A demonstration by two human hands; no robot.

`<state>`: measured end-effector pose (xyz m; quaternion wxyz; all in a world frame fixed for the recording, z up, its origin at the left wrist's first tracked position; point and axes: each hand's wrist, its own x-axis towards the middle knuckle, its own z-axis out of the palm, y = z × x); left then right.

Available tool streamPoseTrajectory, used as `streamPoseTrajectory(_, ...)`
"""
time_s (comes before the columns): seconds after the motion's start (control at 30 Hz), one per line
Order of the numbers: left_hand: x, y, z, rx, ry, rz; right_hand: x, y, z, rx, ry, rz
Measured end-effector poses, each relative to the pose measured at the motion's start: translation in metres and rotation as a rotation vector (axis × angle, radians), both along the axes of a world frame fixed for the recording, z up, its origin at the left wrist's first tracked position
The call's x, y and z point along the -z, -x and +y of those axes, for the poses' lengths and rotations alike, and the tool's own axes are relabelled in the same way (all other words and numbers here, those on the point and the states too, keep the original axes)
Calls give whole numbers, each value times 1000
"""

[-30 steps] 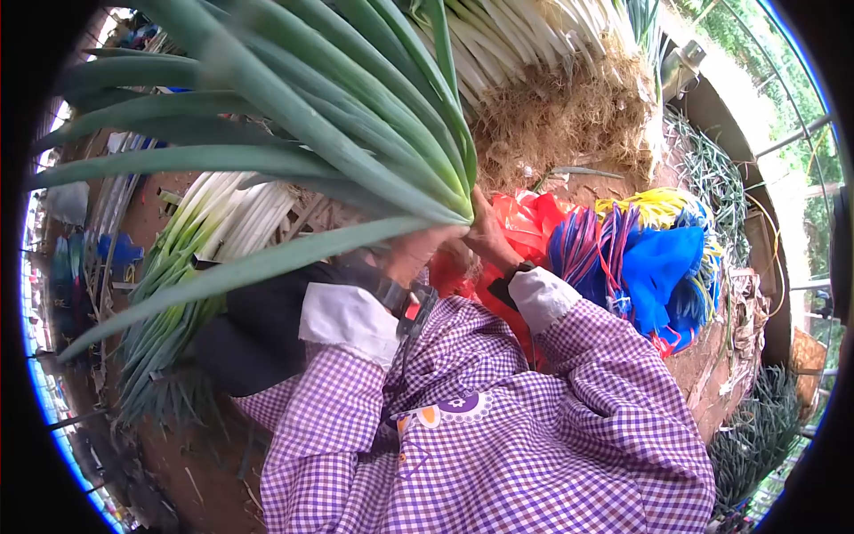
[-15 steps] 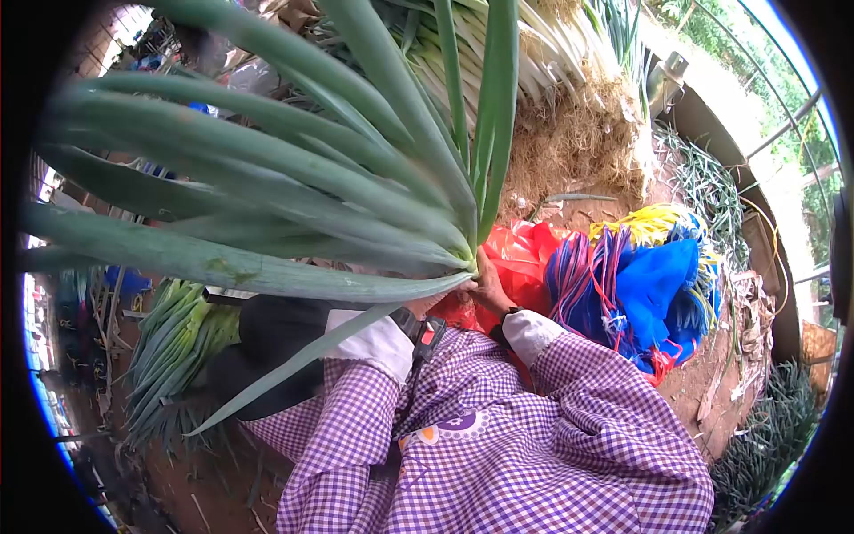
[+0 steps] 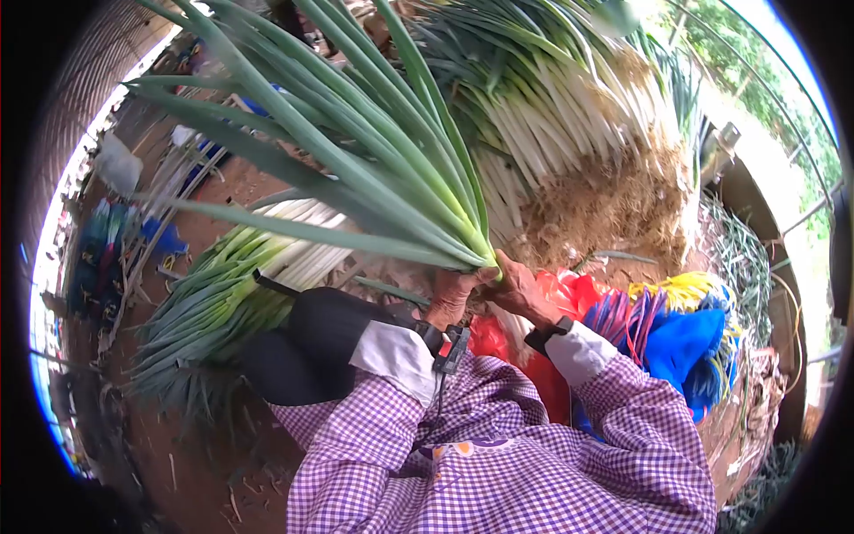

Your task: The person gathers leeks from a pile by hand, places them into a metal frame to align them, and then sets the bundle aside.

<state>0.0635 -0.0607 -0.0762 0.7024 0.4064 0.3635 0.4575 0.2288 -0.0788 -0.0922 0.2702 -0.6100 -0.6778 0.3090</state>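
Observation:
Both of my hands are around one large green onion (image 3: 425,209), near where its leaves meet the stem. The leaves fan out up and to the left, and a pale lower end points toward my lap. My left hand (image 3: 452,298) is closed on the left of the stem, its fingers partly hidden. Wrapped on the right side, my right hand (image 3: 527,292) has its thumb near the top of the stem. Red plastic (image 3: 569,289) lies beneath and beside my hands.
A tall pile of green onions (image 3: 569,116) with tangled roots stands ahead. Another pile (image 3: 227,298) lies at left, by my dark-clad knee (image 3: 307,343). Blue cloth (image 3: 680,343) and bundles of colored ties (image 3: 627,325) sit at right. Leaf scraps (image 3: 734,249) litter the far right.
The view has shifted, with more of both onion piles showing. The held onion's leaves sit farther from the camera and more upright. Both hands still grip it.

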Motion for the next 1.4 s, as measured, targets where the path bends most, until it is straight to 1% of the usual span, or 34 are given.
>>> streamPoseTrajectory(0.03,-4,0,0,-39,-30,-77,-6,3,2,-30,-23,-51)
streamPoseTrajectory(0.07,-8,1,1,-78,-63,-155,-13,7,3,-39,6,-102)
streamPoseTrajectory(0.13,-11,6,6,-102,50,-249,-40,14,3,-51,65,-210)
streamPoseTrajectory(0.17,-14,8,7,-105,85,-310,-56,19,3,-52,181,-247)
streamPoseTrajectory(0.23,-25,10,7,-125,171,-391,-47,19,-6,-28,14,-58)
streamPoseTrajectory(0.27,-22,9,9,-150,147,-417,-41,19,-13,-21,-67,41)
streamPoseTrajectory(0.3,-14,7,12,-177,124,-440,-59,19,-27,24,-13,126)
streamPoseTrajectory(0.33,-9,7,14,-206,102,-460,-56,18,-41,110,-11,162)
streamPoseTrajectory(0.4,-18,10,16,-237,130,-489,-53,5,-75,142,-11,35)
streamPoseTrajectory(0.47,-36,14,14,-245,160,-531,-57,-8,-114,132,54,-157)
streamPoseTrajectory(0.5,-41,16,14,-239,190,-539,-47,-15,-130,151,53,-161)
streamPoseTrajectory(0.53,-42,13,14,-313,164,-548,-37,-21,-141,171,49,-166)
streamPoseTrajectory(0.57,-41,9,13,-290,176,-580,-27,-23,-145,176,-88,-203)
streamPoseTrajectory(0.6,-40,8,12,-268,190,-611,-23,-25,-144,204,-80,-213)
streamPoseTrajectory(0.67,-62,13,13,-226,210,-606,-19,-26,-138,262,-63,-229)
streamPoseTrajectory(0.7,-68,14,19,-237,176,-591,-25,-25,-130,252,-149,-207)
streamPoseTrajectory(0.77,-99,29,29,-217,112,-581,-41,-24,-109,244,-160,-203)
streamPoseTrajectory(0.8,-112,37,38,-209,104,-579,-57,-17,-94,242,-186,-203)
streamPoseTrajectory(0.83,-126,45,48,-244,37,-572,-80,-11,-79,218,-230,-256)
streamPoseTrajectory(0.87,-146,56,57,-280,-29,-564,-94,-6,-57,144,-322,-233)
streamPoseTrajectory(0.9,-169,71,64,-300,-64,-570,-121,10,-35,105,-372,-190)
streamPoseTrajectory(0.93,-191,89,72,-317,-100,-574,-141,23,-16,89,-391,-197)
streamPoseTrajectory(1.0,-226,129,91,-367,-266,-598,-161,39,32,30,-458,-242)
streamPoseTrajectory(1.03,-241,154,102,-367,-330,-548,-176,56,55,-11,-516,-227)
streamPoseTrajectory(1.07,-255,181,111,-364,-393,-497,-187,74,81,-42,-637,-199)
streamPoseTrajectory(1.1,-272,212,120,-376,-431,-499,-209,98,100,-85,-613,-198)
streamPoseTrajectory(1.17,-304,282,133,-406,-507,-501,-246,154,134,-203,-663,-97)
streamPoseTrajectory(1.23,-320,343,128,-430,-579,-507,-272,211,163,-285,-664,-109)
streamPoseTrajectory(1.27,-327,372,123,-440,-616,-512,-272,234,184,-399,-768,-53)
streamPoseTrajectory(1.3,-331,399,119,-448,-655,-514,-274,261,200,-424,-730,-40)
streamPoseTrajectory(1.33,-330,419,117,-455,-696,-516,-273,285,211,-479,-786,-62)
streamPoseTrajectory(1.37,-322,436,114,-537,-665,-471,-272,309,220,-502,-767,-130)
streamPoseTrajectory(1.4,-307,449,108,-620,-636,-425,-252,331,245,-590,-782,-105)
